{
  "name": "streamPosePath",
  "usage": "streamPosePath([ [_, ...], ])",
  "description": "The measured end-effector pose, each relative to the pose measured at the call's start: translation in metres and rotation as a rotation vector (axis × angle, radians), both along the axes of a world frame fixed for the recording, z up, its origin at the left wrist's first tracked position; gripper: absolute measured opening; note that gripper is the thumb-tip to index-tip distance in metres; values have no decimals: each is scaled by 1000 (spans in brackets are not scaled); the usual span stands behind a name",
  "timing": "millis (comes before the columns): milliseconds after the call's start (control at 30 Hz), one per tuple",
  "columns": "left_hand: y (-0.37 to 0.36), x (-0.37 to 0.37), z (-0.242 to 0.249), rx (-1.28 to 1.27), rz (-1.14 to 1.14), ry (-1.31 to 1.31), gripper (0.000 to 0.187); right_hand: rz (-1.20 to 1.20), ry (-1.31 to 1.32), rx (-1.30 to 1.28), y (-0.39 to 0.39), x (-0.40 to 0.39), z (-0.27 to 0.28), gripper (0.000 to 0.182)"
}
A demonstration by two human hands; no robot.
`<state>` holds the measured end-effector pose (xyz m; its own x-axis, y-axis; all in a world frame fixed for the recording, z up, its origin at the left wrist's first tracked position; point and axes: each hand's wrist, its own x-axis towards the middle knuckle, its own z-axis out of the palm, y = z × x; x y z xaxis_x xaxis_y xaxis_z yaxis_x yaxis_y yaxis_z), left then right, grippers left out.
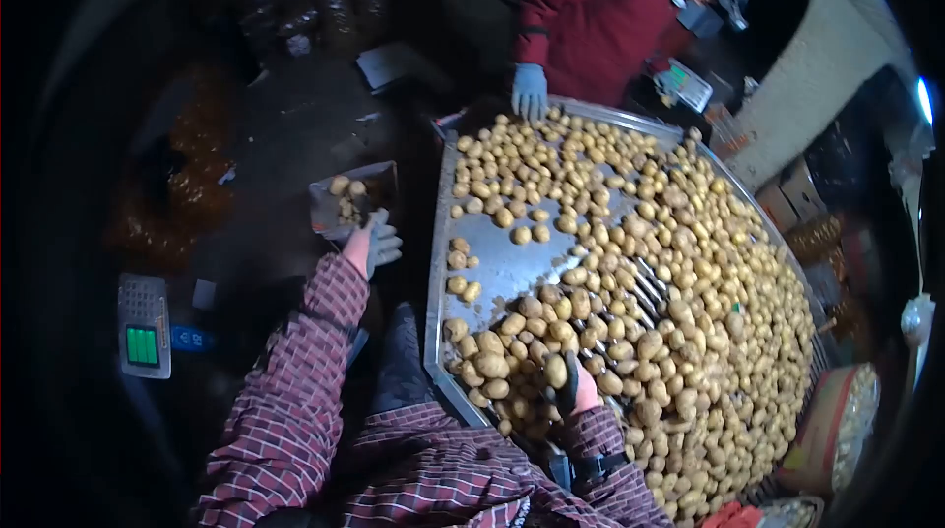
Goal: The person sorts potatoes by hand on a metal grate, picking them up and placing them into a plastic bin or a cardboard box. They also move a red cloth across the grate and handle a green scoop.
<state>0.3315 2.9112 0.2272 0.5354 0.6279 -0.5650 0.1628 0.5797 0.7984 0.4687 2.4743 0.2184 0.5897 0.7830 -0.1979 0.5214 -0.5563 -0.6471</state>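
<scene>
My left hand [378,243], in a grey-and-pink glove, is stretched out with its fingers apart at the near right corner of a small box [319,210]. Inside that box lie several potatoes [341,185]; a dark one sits close to my fingertips, and I cannot make out whether they touch it. My right hand [583,388], in a dark-and-pink glove, is closed on a potato [556,372] over the near part of the metal sorting table [512,267]. Loose potatoes [679,361] surround that hand and are heaped thickly to the right.
Across the table a person in a red jacket [600,26] rests a gloved hand [530,92] at its far edge. A scale with a green display [144,326] stands at left. Filled net sacks [192,164] lie on the dark floor, and a red-and-yellow bag [827,430] sits at right.
</scene>
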Motion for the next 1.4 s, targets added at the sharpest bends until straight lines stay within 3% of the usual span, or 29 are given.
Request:
streamPosePath([
  [33,-37,0,23,-82,-222,-122,60,-48,-4,69,12,-8,29,48],
  [100,-113,3,27,-332,-521,-206,56,-429,947,522,20,-10,24,48],
  [133,-143,-1,24,-428,-699,-253,58,-412,946,508,34,-16,64,59],
  [167,-172,-1,21,-587,-771,-381,51,-260,808,533,39,-20,66,63],
  [233,-209,-1,15,-694,-659,-408,44,-163,702,528,42,-29,70,68],
  [300,-223,-4,43,-598,-527,-337,49,-189,795,575,39,-32,75,74],
  [367,-221,-10,45,-416,-652,-434,51,-182,842,629,32,-28,68,77],
  [400,-219,-12,46,-319,-715,-479,52,-99,623,532,26,-28,70,85],
  [533,-230,-21,70,-33,-792,-435,52,-4,619,525,27,-41,68,102],
  [633,-235,-32,62,-169,-799,-187,56,76,523,542,33,-56,76,72],
  [667,-235,-36,52,-132,-763,-161,57,56,573,522,34,-61,81,56],
  [700,-239,-41,43,-98,-785,-186,57,67,457,564,36,-64,76,42],
  [767,-247,-51,46,-30,-822,-234,58,-107,667,385,35,-61,71,35],
  [800,-253,-56,48,33,-848,-313,58,-128,772,474,35,-61,58,33],
  [833,-257,-60,53,184,-834,-322,61,-87,709,394,33,-58,62,34],
  [900,-253,-63,63,733,-868,-200,67,-250,795,282,26,-61,40,34],
  [933,-252,-67,63,844,-821,-133,69,-334,892,314,20,-62,30,32],
  [967,-251,-73,61,946,-773,-57,70,-332,1154,412,14,-60,28,31],
  [1033,-246,-82,52,1059,-710,37,72,-334,1239,398,1,-52,4,32],
  [1067,-244,-85,57,1087,-687,27,71,-207,1054,386,-4,-49,4,32],
  [1100,-243,-85,65,1116,-668,13,71,-390,1128,325,-6,-49,3,30],
  [1200,-240,-90,75,962,-583,-22,63,-360,931,370,-23,-42,-16,25],
  [1300,-227,-93,63,510,-431,-247,53,-175,751,368,-32,-36,-32,26],
  [1333,-220,-97,46,305,-254,-291,42,-109,699,370,-35,-34,-37,27],
  [1400,-175,-92,22,104,-155,-379,39,0,506,309,-36,-31,-49,28],
])
